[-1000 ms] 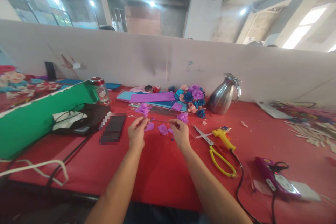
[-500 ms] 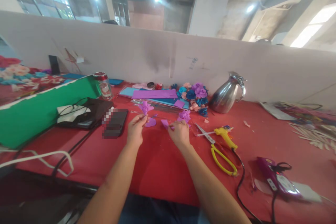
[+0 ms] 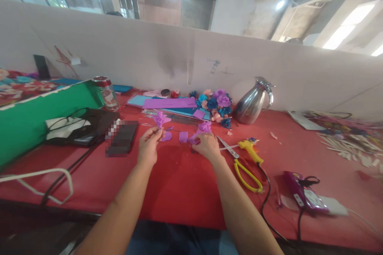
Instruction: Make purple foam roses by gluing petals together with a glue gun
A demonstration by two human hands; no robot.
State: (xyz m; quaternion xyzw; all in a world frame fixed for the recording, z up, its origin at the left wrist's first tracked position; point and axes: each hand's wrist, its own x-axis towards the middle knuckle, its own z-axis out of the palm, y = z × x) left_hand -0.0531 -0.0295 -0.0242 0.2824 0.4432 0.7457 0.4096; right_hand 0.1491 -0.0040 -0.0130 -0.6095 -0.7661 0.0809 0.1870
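My left hand (image 3: 148, 147) is closed, pinching the base of a partly formed purple paper flower (image 3: 161, 119) that points upward above the table. My right hand (image 3: 208, 145) reaches low over purple paper petals (image 3: 193, 138), thumb and forefinger slightly apart at their edge. Whether it touches one is hard to make out. Between the hands a small purple paper piece (image 3: 183, 137) lies by itself on the red tabletop. Another loose purple petal (image 3: 166, 136) rests beside my left fingertips. Just behind my right hand sits a purple paper flower (image 3: 205, 126).
Open scissors (image 3: 239, 165) and a yellow glue gun (image 3: 250, 151) with a black cord lie to the right. Behind are paper sheets (image 3: 169, 103), finished flowers (image 3: 223, 101) and a steel jug (image 3: 251, 101). A dark phone-like object (image 3: 127, 137) and glass jar (image 3: 107, 93) stand left.
My right hand has let go of the small purple piece, now lying on the table, and shifted toward the petals at right. My left hand still holds the flower. The view has shifted slightly.
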